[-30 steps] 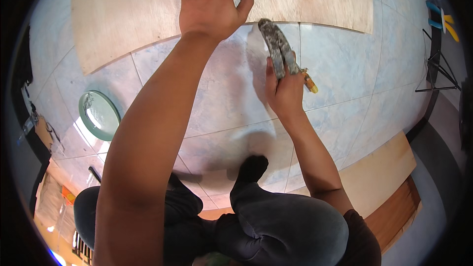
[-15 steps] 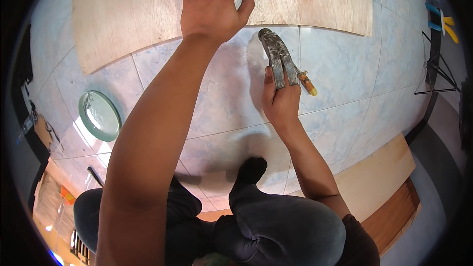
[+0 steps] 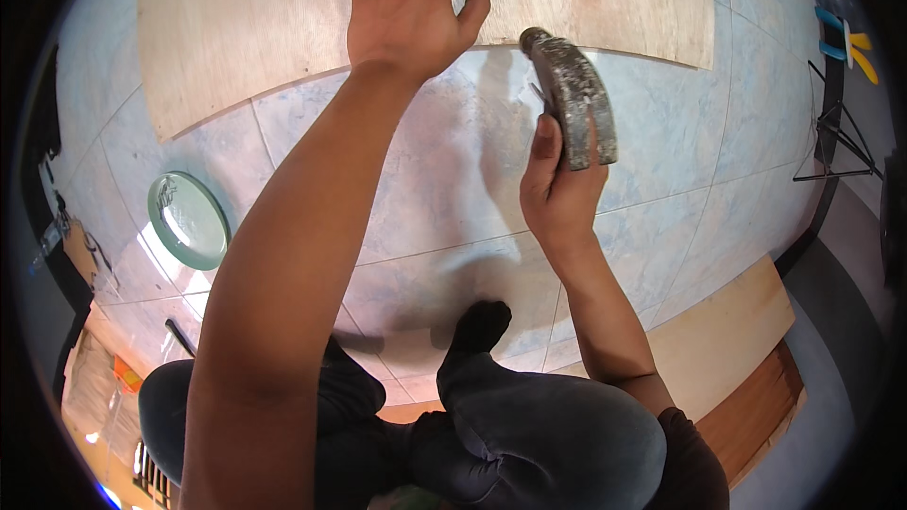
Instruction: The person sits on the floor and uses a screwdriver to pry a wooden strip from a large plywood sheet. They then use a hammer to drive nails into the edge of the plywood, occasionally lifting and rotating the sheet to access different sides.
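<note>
Pressing flat on the plywood sheet (image 3: pixel 283 28), the left hand (image 3: pixel 408 9) has its fingers spread wide and empty, the palm near the sheet's lower edge where it meets the tiled floor (image 3: pixel 453 189). The right hand (image 3: pixel 557 194) has its fingers wrapped tight around a hammer (image 3: pixel 574 99), gripped high up near the worn grey head, which hangs just below the edge of the sheet and a little to the right of the left thumb. The handle is mostly hidden by the hand. No nail can be made out on the wood.

To strike well from here, it seems wise to keep the left palm bearing down so the sheet cannot slide or bounce on the smooth tiles, and to hold the thumb clear of the hammer's path, since the two are close. A grip that far up gives short, controlled taps rather than hard blows.

A round glass lid (image 3: pixel 187 219) lies on the floor well to the left, and a second plywood piece (image 3: pixel 727 340) rests by the right knee.
</note>
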A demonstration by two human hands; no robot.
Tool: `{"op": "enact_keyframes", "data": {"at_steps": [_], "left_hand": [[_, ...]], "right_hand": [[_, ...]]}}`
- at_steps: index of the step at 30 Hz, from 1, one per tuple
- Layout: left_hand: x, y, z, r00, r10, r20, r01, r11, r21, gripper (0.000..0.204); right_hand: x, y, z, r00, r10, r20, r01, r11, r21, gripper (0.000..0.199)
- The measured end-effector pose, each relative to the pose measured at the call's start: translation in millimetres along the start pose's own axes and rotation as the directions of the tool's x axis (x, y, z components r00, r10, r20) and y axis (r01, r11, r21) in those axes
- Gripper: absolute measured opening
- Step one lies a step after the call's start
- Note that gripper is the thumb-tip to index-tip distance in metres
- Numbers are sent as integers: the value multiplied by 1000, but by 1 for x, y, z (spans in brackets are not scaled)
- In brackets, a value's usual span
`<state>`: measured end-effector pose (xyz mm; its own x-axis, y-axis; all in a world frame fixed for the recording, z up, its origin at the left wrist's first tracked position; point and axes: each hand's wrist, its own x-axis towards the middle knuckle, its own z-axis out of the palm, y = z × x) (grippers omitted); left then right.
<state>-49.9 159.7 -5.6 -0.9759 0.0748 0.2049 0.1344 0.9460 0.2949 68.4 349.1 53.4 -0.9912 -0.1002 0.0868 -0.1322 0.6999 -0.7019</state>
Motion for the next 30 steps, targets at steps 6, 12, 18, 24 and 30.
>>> {"op": "enact_keyframes", "data": {"at_steps": [6,12,18,24,30], "left_hand": [[0,0,0,1000,-6,-5,6,1000,-8,65],[1,0,-2,1000,-5,-3,5,999,-38,65],[0,-2,-1,1000,1,-15,-2,999,-38,65],[0,-2,-1,1000,4,-20,-5,999,-35,65],[1,0,-4,1000,14,-27,-15,999,-42,65]], "right_hand": [[18,-9,0,989,118,85,-115,992,-42,21],[23,-17,-1,986,150,69,-146,988,-58,29],[28,-37,-13,983,164,79,-165,986,1,19],[10,-18,-13,991,126,34,-127,991,40,19],[-43,10,-16,971,211,113,-206,977,-56,23]]}}
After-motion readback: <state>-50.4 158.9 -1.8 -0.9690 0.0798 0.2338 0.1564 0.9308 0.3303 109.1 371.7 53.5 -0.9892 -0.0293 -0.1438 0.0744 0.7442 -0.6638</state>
